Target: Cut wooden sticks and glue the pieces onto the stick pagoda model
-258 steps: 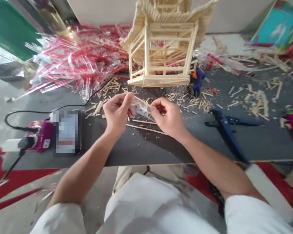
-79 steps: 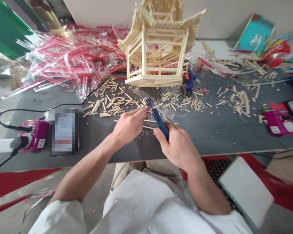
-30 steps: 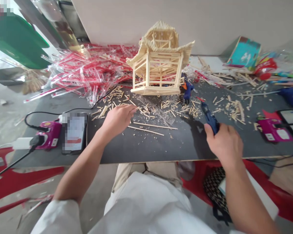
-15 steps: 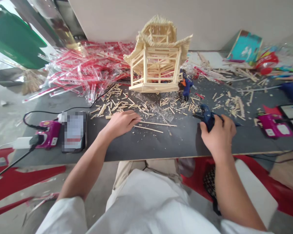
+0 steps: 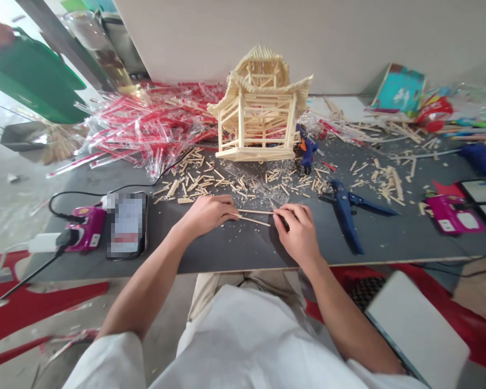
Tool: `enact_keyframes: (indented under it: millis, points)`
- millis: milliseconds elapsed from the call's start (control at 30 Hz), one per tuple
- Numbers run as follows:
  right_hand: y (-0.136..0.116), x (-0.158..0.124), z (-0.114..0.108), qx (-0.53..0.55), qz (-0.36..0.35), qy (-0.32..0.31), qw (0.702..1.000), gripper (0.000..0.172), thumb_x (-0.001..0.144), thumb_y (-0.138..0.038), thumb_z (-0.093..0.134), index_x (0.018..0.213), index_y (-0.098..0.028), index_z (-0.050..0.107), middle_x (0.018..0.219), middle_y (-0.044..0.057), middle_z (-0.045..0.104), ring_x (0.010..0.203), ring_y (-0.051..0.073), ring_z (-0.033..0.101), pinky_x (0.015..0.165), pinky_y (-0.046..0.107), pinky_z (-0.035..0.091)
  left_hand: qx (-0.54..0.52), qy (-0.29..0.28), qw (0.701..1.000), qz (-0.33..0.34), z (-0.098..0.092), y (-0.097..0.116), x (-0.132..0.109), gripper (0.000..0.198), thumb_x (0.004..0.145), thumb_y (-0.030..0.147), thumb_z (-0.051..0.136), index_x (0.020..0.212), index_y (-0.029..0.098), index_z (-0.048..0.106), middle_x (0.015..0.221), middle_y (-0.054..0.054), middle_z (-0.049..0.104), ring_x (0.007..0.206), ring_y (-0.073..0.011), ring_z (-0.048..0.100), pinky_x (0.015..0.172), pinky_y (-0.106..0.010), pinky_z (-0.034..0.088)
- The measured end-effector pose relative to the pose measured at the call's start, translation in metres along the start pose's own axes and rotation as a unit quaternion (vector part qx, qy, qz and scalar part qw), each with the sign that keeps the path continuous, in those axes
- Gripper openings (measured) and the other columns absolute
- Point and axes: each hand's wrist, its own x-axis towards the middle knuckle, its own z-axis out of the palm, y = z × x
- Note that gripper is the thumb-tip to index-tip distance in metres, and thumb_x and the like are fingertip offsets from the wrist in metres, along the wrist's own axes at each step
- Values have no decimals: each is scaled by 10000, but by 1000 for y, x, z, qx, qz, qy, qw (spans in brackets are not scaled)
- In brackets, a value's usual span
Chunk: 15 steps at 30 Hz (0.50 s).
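Note:
Two thin wooden sticks (image 5: 253,219) lie almost side by side near the middle of the dark table. My left hand (image 5: 208,217) is closed at their left ends, its fingertips pinched together there. At the right end of the upper stick, my right hand (image 5: 297,229) has its thumb and fingers closed; the lower stick's end stops just short of them. A blue hand cutter (image 5: 346,216) rests to the right of my right hand, handles spread. Beyond the hands stands a small pavilion model (image 5: 263,121) built of wooden sticks with a curved roof.
Short stick offcuts (image 5: 202,178) litter the table before the model. Red and clear plastic wrappers (image 5: 146,121) pile up behind left. A phone (image 5: 126,224) and a purple power socket (image 5: 87,227) sit at left. A blue glue gun (image 5: 306,148) is beside the model; a second purple socket (image 5: 453,213) is at right.
My right hand has let go of the blue cutter, leaving it on the table, and moved left to the sticks' right end. My left hand stays at their left ends.

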Motion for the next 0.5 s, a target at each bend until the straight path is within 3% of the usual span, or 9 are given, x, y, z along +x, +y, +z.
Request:
enact_keyframes:
  millis: [367, 500]
  points:
    - [3, 2, -5, 36, 40, -5, 999, 161, 1045, -230, 607, 1052, -199, 764, 1071, 110, 741, 1043, 275, 635, 982, 440, 554, 9, -14, 998, -65, -3, 1, 1, 271, 1091, 345, 533, 1066, 232, 778, 1128, -45, 771, 1015, -220, 744, 836, -309, 527]
    - [21, 20, -18, 27, 65, 17, 997, 179, 1036, -242, 598, 1058, -184, 766, 1065, 129, 753, 1038, 284, 675, 972, 439, 558, -5, -20, 997, -75, -3, 5, 2, 247, 1083, 270, 518, 1043, 214, 755, 1101, -49, 759, 980, -212, 738, 814, -303, 526]
